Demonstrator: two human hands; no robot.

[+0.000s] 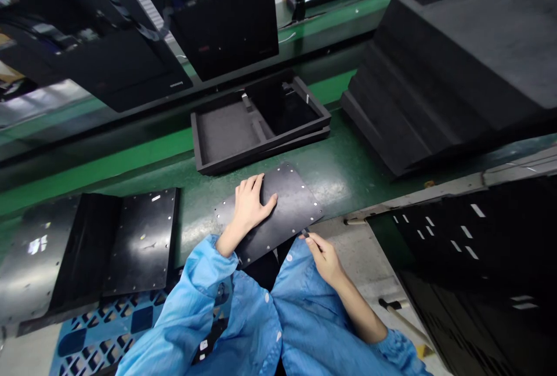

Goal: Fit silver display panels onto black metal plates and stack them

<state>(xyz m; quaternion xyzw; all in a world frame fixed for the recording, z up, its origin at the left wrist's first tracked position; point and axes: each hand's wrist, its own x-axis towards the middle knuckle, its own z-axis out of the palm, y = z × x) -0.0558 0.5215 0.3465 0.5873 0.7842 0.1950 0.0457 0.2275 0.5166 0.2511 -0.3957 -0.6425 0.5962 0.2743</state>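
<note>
A flat black plate (289,202) with small holes or fasteners along its border lies at an angle on the green bench, overhanging the near edge. My left hand (250,206) rests flat on its upper face, thumb spread away from the fingers. By the plate's near right edge, my right hand (325,258) is closed in a pinch. A small dark piece (306,233) shows at its fingertips, touching or very near the plate's edge; its kind is too small to make out.
Behind the plate stands a black foam tray (226,129) with a dark glossy panel inside. Stacked foam trays (418,74) rise at right. More black plates (141,239) lie at left above a blue plastic crate (115,326). Dark panels (230,16) hang at the back.
</note>
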